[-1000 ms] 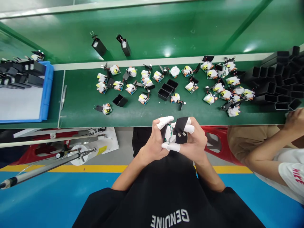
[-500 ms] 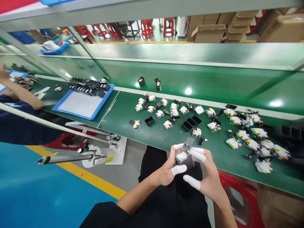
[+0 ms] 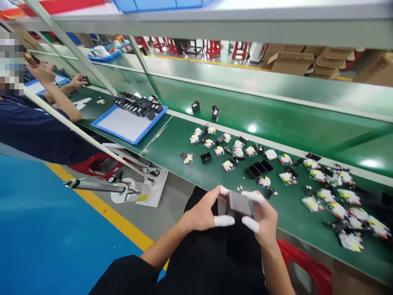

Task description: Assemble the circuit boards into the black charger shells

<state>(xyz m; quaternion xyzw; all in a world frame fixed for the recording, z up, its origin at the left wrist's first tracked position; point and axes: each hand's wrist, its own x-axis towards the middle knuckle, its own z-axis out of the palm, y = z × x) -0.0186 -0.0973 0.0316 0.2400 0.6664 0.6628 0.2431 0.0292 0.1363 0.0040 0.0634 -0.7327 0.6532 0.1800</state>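
A small black plastic case (image 3: 238,204) is held over my lap, its smooth side towards me. My left hand (image 3: 205,211), white finger cots on thumb and forefinger, grips its left side. On its right side, the capped fingers and thumb of my right hand (image 3: 264,217) close in and touch it. The contents and far side of the case are hidden. Beyond, on the green bench (image 3: 184,176), lie an empty black case (image 3: 206,157), a row of black cases (image 3: 259,169) and several circuit boards with white filler (image 3: 228,165).
To the left, a blue-rimmed tray (image 3: 123,127) carries several black cases (image 3: 139,105). Two filled cases (image 3: 195,106) stand by the back ledge. A co-worker's arm (image 3: 61,96) is at far left. A red stool (image 3: 307,262) stands under the bench at right.
The case has been turned over: its open top with white filler and the raised black plate no longer show. My right hand has closed in on it. The view has swung left.
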